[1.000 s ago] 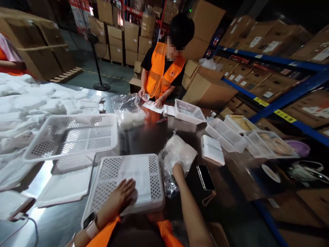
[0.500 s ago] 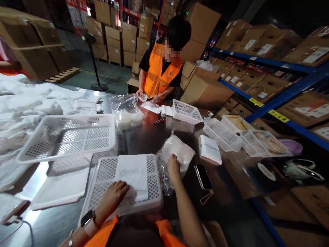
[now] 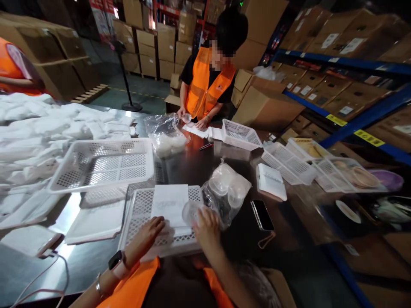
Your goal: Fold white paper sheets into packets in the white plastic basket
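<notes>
My left hand (image 3: 149,233) lies on the lower left of a white paper bag (image 3: 170,200) with faint print, its fingers stretched out. The paper bag rests on an upturned white perforated basket (image 3: 138,209) in front of me. My right hand (image 3: 207,224) grips a clear round plastic dish (image 3: 190,211), held over the bag's right side. Just beyond that hand, a clear plastic bag (image 3: 236,184) of similar dishes lies on the dark table.
A phone (image 3: 262,215) and a white stack (image 3: 271,182) lie to the right. A white basket (image 3: 102,164) stands at left beside many white packages (image 3: 35,128). Across the table, a co-worker in an orange vest (image 3: 205,87) handles a clear dish. Several baskets (image 3: 289,162) stand at right.
My right hand has come from the plastic bag toward me and left, with a clear dish in it. My left hand stays on the paper bag. The view has shifted slightly.
</notes>
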Action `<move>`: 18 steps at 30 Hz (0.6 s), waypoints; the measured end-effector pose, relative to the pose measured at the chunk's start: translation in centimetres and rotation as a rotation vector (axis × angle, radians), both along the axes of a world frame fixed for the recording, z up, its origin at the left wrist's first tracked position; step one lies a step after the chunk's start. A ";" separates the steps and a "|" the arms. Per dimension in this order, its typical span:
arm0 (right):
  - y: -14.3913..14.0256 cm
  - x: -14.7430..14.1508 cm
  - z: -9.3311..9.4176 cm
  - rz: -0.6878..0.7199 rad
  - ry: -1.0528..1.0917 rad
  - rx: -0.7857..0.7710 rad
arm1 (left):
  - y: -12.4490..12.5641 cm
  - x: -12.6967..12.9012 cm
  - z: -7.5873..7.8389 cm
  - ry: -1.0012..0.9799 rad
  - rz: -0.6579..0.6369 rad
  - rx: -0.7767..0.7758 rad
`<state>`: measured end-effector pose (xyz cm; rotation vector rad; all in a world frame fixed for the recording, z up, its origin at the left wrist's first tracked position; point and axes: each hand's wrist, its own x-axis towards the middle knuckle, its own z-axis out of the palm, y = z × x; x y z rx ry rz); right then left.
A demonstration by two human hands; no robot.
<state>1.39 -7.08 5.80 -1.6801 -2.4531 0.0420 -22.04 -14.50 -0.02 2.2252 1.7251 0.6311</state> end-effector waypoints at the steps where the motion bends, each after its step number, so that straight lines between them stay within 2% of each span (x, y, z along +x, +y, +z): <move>1: -0.8 -0.9 -0.1 0.009 -0.059 -0.029 | 0.0 -0.4 -0.4 0.010 -0.002 0.034; 3: -1.4 -2.5 -0.3 -0.028 -0.174 -0.116 | 0.0 -1.2 -0.8 0.053 -0.020 0.095; 5: -0.7 -3.4 -0.2 -0.074 -0.234 -0.180 | 0.2 -1.9 -0.5 0.132 -0.051 0.128; 8: 1.6 -3.0 0.8 -0.066 -0.218 -0.207 | 0.4 -2.7 0.4 0.256 -0.081 0.161; 10: 2.5 -1.8 1.7 -0.026 -0.129 -0.188 | 0.5 -3.0 0.8 0.286 -0.069 0.200; 12: 2.5 -0.6 2.1 0.145 0.058 -0.160 | 0.5 -3.1 0.8 0.254 -0.030 0.242; 14: 1.7 0.0 1.9 0.444 0.310 -0.162 | 0.5 -2.7 0.6 0.165 0.032 0.271; 16: 0.7 0.0 1.2 0.726 0.498 -0.258 | 0.4 -2.0 0.3 0.041 0.095 0.289; 18: 0.2 -0.5 0.1 0.853 0.615 -0.380 | 0.2 -1.1 0.3 -0.072 0.143 0.299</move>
